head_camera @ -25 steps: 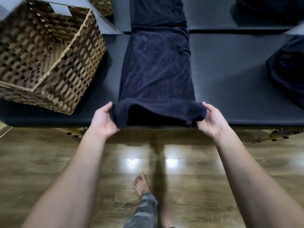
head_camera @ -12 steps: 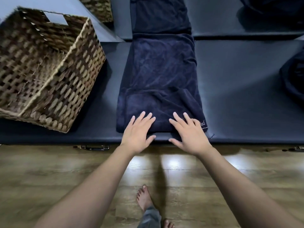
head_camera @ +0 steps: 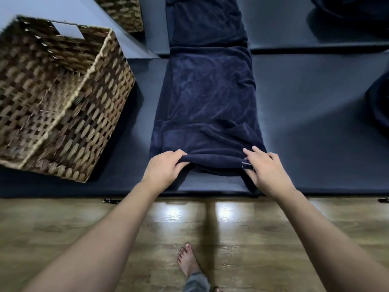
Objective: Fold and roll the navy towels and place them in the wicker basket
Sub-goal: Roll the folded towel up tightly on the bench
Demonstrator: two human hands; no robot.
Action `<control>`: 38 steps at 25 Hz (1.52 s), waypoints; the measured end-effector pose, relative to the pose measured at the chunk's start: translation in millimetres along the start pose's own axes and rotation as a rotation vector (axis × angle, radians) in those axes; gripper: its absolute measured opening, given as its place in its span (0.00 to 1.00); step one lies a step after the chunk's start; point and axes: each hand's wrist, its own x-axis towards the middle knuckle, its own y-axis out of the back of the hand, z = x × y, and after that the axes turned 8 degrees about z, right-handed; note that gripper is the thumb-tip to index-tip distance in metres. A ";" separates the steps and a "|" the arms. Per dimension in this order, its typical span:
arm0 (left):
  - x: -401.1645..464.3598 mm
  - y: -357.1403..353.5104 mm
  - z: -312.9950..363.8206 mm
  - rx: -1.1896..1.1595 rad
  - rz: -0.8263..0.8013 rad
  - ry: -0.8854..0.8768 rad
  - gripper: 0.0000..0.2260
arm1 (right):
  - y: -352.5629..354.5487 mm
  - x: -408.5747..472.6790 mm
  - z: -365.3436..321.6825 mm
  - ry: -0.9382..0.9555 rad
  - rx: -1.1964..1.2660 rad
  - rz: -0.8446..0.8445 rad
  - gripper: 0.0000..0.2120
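1. Half a second ago both hands lay flat on the navy towel [head_camera: 207,102]; now its near end is turned up into a small roll.
2. The left hand [head_camera: 164,168] grips the roll's left end.
3. The right hand [head_camera: 264,169] grasps its right end beside a small white tag [head_camera: 245,165], its writing unreadable.
4. The towel lies lengthwise on the dark padded table [head_camera: 315,123], right of the wicker basket [head_camera: 63,102].

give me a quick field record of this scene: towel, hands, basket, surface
towel: navy towel folded into a long strip, near end turned into a first roll
left hand: grips the roll's left end
right hand: grips the roll's right end
basket: wicker basket left of the towel, no towels visible inside
surface: dark padded table
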 end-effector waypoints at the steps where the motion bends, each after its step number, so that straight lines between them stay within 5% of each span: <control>1: 3.4 6.1 -1.4 -0.002 -0.029 0.028 0.12 | 9.9 3.3 2.2 -0.058 0.082 -0.028 0.08; 7: 19.5 10.6 -5.7 -0.170 -0.263 0.267 0.24 | 35.9 19.8 -1.9 -0.329 0.240 -0.221 0.21; 11: 35.4 19.5 4.9 -0.044 -0.333 0.293 0.20 | 23.5 45.8 -16.3 -0.288 -0.094 -0.243 0.16; 14: 19.7 10.6 17.4 0.317 -0.012 0.061 0.08 | 1.1 24.6 -31.7 -0.016 -0.379 0.113 0.03; 16: -0.5 -7.3 24.5 0.413 0.245 -0.195 0.05 | -9.5 8.1 -31.7 0.101 -0.335 0.308 0.08; 19: -28.1 -29.0 25.4 0.291 0.338 -0.275 0.05 | -7.4 -0.3 -35.1 0.116 -0.186 0.275 0.13; 22: -41.9 -29.2 24.0 0.251 0.297 -0.189 0.16 | -6.9 -16.9 -29.5 0.201 -0.173 0.064 0.42; 23: -41.1 -26.6 22.5 0.239 0.312 -0.195 0.15 | -6.2 -22.8 -26.4 0.240 -0.182 0.014 0.45; 28: -29.8 -19.1 12.8 0.152 0.332 0.002 0.11 | -9.5 -22.5 -2.7 0.276 -0.047 0.230 0.06; 33: -17.7 -13.6 -3.4 0.152 0.241 0.076 0.18 | 11.3 4.4 8.9 0.071 -0.050 0.218 0.29; 38: 0.7 -5.0 -1.3 0.358 0.144 0.055 0.14 | 8.2 -10.9 -12.3 0.284 -0.224 0.295 0.24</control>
